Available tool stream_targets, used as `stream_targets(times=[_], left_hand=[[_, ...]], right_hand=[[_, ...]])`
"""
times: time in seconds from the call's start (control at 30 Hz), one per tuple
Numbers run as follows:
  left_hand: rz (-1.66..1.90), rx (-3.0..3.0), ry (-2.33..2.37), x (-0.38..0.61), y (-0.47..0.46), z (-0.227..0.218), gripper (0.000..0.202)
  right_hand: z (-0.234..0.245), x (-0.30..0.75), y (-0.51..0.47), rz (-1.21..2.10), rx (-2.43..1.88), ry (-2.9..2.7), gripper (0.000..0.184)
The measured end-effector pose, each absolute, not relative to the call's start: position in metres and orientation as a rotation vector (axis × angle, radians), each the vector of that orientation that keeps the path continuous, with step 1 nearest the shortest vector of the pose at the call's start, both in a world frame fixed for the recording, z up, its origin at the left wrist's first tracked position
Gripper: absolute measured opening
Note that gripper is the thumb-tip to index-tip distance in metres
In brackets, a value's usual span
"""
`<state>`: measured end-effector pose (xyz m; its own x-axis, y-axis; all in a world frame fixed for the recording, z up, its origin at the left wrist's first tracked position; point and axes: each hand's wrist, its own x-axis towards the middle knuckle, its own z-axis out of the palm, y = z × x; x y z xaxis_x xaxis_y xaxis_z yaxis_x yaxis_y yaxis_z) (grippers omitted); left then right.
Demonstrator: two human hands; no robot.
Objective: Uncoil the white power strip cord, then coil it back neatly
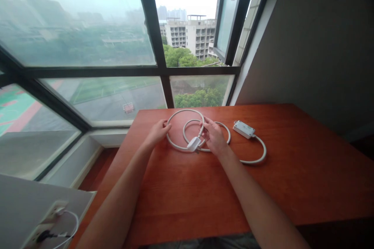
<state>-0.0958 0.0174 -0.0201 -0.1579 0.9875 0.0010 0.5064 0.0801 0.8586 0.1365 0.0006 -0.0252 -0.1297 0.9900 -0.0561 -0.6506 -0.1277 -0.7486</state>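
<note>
A white power cord (pixel 187 113) lies in loops on the reddish wooden table (pixel 292 179). A white plug (pixel 194 143) sits where the loops cross, and a small white socket block (pixel 243 129) ends the cord at the right. My left hand (pixel 157 132) rests at the left side of the big loop, fingers curled with the tips touching the cord. My right hand (pixel 214 136) is beside the plug, fingers pinched on the cord of the inner loop.
A large window with dark frames (pixel 163 71) stands behind the table, a grey wall (pixel 315 46) to the right. At bottom left a wall outlet (pixel 52 212) has a white cable and a dark plug in it.
</note>
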Motion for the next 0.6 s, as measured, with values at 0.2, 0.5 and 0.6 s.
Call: stream_targets(times=[0.2,0.5,0.6], left_hand=[[1.354,1.001,0.991,-0.060,-0.005,-0.002,0.031],[1.461,0.672,0.630,-0.022,-0.026,0.008,0.034],[1.447,0.591,0.595,-0.016,-0.029,0.005,0.034]], right_hand=[[-0.015,0.143,-0.007,1.534,-0.641,-0.627,0.029],[-0.009,0.126,-0.025,1.704,-0.472,-0.570,0.024],[-0.011,0.123,-0.025,1.732,-0.439,-0.493,0.019]])
